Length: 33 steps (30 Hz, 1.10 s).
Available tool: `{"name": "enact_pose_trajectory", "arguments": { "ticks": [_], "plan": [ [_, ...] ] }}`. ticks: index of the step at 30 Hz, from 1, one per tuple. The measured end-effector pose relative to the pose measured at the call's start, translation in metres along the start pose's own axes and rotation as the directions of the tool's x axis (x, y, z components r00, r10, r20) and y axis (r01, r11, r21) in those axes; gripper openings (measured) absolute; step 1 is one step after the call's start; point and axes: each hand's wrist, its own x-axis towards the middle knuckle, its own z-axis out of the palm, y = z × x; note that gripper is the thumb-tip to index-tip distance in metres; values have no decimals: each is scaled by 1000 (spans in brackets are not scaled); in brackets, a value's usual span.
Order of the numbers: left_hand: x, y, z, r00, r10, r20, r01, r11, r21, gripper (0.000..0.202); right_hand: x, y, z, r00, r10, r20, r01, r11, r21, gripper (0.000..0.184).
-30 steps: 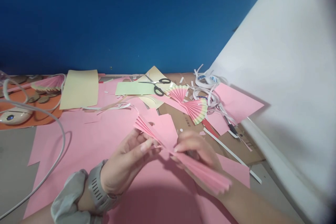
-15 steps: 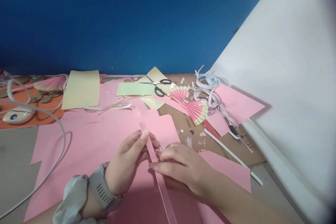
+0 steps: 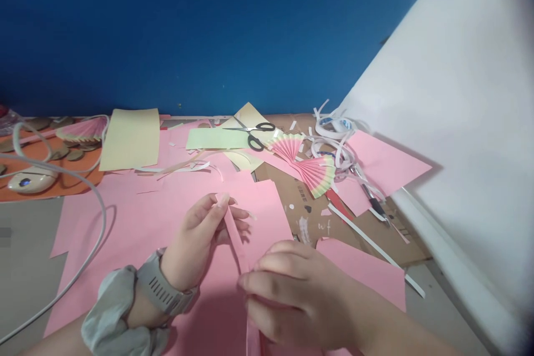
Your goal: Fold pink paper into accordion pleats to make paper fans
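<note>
A narrow pink paper strip (image 3: 235, 236) runs from my left hand down toward the bottom of the view. My left hand (image 3: 200, 231) pinches its upper end between thumb and fingers. Lower along the strip, my right hand (image 3: 287, 283) has its fingers closed on it; part of the strip is hidden behind them. Both hands are over a large pink paper sheet (image 3: 146, 222) spread on the table. A grey watch and a pale fabric band are on my left wrist.
Black-handled scissors (image 3: 255, 136) lie on a green paper strip (image 3: 208, 139). A pleated pink fan (image 3: 312, 169) rests on cardboard (image 3: 308, 219), near curled white strips (image 3: 334, 133) and a pen (image 3: 373, 200). At left are a white mouse-like device (image 3: 33, 179) and cable (image 3: 100, 217).
My right hand has slid down along the strip, away from the left hand. My left hand has shifted slightly left and up, now gripping the strip's very end.
</note>
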Motion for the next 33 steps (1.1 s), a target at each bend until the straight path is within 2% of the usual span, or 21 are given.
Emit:
{"name": "enact_pose_trajectory", "arguments": {
  "ticks": [2, 5, 9, 13, 15, 17, 22, 28, 33],
  "plan": [
    [0, 1, -1, 1000, 6, 5, -6, 1000, 19, 22, 1, 3, -5, 997, -5, 78, 5, 1000, 1, 12],
    [-1, 1, 1, 1000, 18, 11, -18, 999, 33, 26, 3, 7, -12, 977, -71, 203, 80, 996, -34, 13],
    [-3, 1, 5, 1000, 11, 20, -12, 999, 31, 28, 2, 11, -13, 962, -32, 270, 25, 999, 29, 18],
    [-1, 0, 4, 998, 55, 6, -56, 998, 15, 27, -1, 12, -8, 957, -30, 289, 17, 999, 47, 11],
    [1, 0, 2, 997, 71, -13, -71, 998, 0, 25, -1, 11, -5, 953, -37, 302, 25, 999, 43, 14],
    [2, 0, -1, 997, 68, -29, -69, 998, -13, 24, -1, 11, -5, 947, -34, 320, 21, 999, 46, 19],
    [2, 4, -2, 997, 50, -62, -50, 999, -4, 21, 1, 6, -10, 929, -42, 367, 27, 999, 47, 17],
    [8, 11, -2, 985, 46, -166, -58, 996, -71, 13, 3, 1, -16, 935, 20, 354, -125, 953, 277, 21],
    [12, 14, -5, 983, 27, -181, -49, 992, -117, 17, 3, 3, -17, 933, 1, 359, -131, 932, 338, 32]
  ]
}}
